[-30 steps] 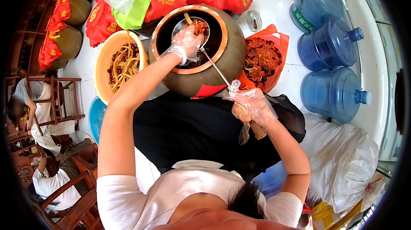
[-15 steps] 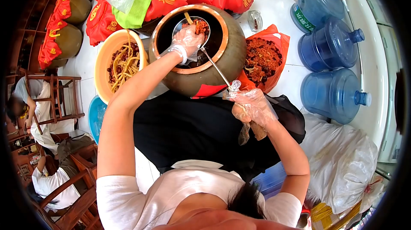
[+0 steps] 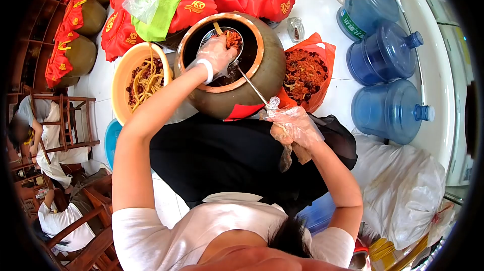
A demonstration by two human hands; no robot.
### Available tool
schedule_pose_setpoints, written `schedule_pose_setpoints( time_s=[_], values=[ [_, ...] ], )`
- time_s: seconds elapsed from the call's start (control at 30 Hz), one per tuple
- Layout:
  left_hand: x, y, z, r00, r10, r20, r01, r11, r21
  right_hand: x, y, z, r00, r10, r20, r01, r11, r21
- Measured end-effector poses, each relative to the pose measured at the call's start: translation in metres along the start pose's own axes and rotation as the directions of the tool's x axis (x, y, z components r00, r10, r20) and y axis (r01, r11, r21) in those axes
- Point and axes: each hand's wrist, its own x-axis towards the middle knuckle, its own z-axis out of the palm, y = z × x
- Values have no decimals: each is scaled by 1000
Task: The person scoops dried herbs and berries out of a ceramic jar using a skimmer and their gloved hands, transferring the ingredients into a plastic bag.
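Seen from above, a person in a white top reached both hands toward a wide-mouthed stoneware jar [image 3: 269,67] on a white tiled floor. The right hand [image 3: 293,126], in a clear plastic glove, was closed around the end of the handle of a metal ladle [image 3: 251,83]. The ladle's round bowl lay within the jar's mouth and held small red fruits [image 3: 233,39], with a pale yellow strip [image 3: 218,28] at its far edge. The left hand [image 3: 217,54], also gloved, reached into the bowl, its fingers curled against the fruits; whether they pinched any could not be told. To the jar's left stood a yellow plastic tub [image 3: 119,87] of dark red fruits and long tan strips; just to its right, an open red plastic bag [image 3: 328,56] of mixed red and dark fruits. Farther right were three blue water jugs [image 3: 385,110].
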Motion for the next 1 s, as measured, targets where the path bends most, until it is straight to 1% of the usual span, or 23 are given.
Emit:
schedule_pose_setpoints(
  time_s=[0.03, 0.1, 0.13, 0.17, 0.23, 0.27, 0.3, 0.37, 0.4, 0.43, 0.5, 0.53, 0.57, 0.6, 0.63, 0.7, 0.77, 0.83, 0.87, 0.9, 0.93, 0.97, 1.0],
  values=[
    [1, -2, -5, 1000, 2, 1, -2, 1000, 3, 0, 0, 1, 999, 12, -30, -13, 1000, -24],
    [3, 1, -24, 970, -23, 242, 73, 977, -199, -1, 1, 2, 999, -2, -39, 0, 998, -67],
    [3, -1, -32, 962, -9, 272, 76, 968, -237, -1, 0, 2, 999, -16, -50, 10, 993, -114],
    [6, -4, -38, 968, 30, 249, 25, 976, -216, -2, 0, 3, 999, -19, -47, 14, 994, -112],
    [-1, 16, -80, 909, -42, 415, 154, 959, -239, -5, 0, 4, 999, -25, -43, 20, 992, -123],
    [8, -22, -56, 942, 215, 256, -159, 962, -223, -6, 0, 5, 999, -26, -39, 21, 992, -122],
    [9, -20, -62, 968, 114, 223, -46, 956, -289, -6, 0, 5, 999, -34, -32, 30, 993, -116],
    [7, -9, -76, 945, -38, 325, 196, 861, -470, -10, -2, 6, 999, -44, -23, 41, 993, -113],
    [11, -23, -70, 946, -40, 321, 195, 861, -470, -14, -4, 9, 998, -41, -47, 33, 984, -174],
    [19, -47, -59, 964, 186, 191, -112, 932, -343, -16, -6, 10, 997, -41, -72, 23, 972, -234],
    [20, -53, -58, 902, 422, 97, -403, 900, -168, -15, -3, 7, 996, -35, -84, 14, 973, -231],
    [17, -55, -54, 967, 230, 109, -193, 943, -270, -14, -1, 4, 997, -55, -62, 40, 975, -217],
    [11, -49, -55, 989, 31, 142, 23, 931, -365, -15, 0, 2, 996, -75, -41, 65, 977, -203],
    [4, -35, -60, 969, -137, 207, 240, 725, -645, -18, -2, 3, 996, -77, -41, 67, 976, -207],
    [-1, -30, -58, 970, -136, 202, 237, 724, -648, -21, -5, 5, 997, -57, -61, 46, 984, -173],
    [-5, -25, -56, 952, -184, 245, 306, 508, -805, -24, -7, 5, 996, -38, -77, 26, 990, -142],
    [-9, -21, -57, 950, -137, 280, 311, 502, -807, -25, -5, 2, 997, -45, -63, 36, 991, -129],
    [-15, 4, -62, 987, -106, 124, 155, 839, -522, -25, -2, 3, 994, -80, -80, 67, 986, -155],
    [-16, 10, -55, 996, -84, 37, 91, 841, -533, -26, -1, 4, 989, -112, -95, 94, 979, -179],
    [-15, 14, -51, 990, -87, 110, 133, 833, -537, -26, -1, 4, 989, -115, -94, 97, 978, -183],
    [-16, 18, -47, 1000, -23, -9, 18, 934, -356, -27, -2, 4, 992, -84, -96, 64, 978, -199],
    [-16, 23, -46, 992, 65, -111, -81, 986, -147, -28, -2, 4, 994, -54, -99, 31, 976, -214],
    [-13, 16, -32, 967, 95, -236, -110, 993, -52, -29, -1, 5, 993, -59, -99, 36, 976, -216]
  ],
)
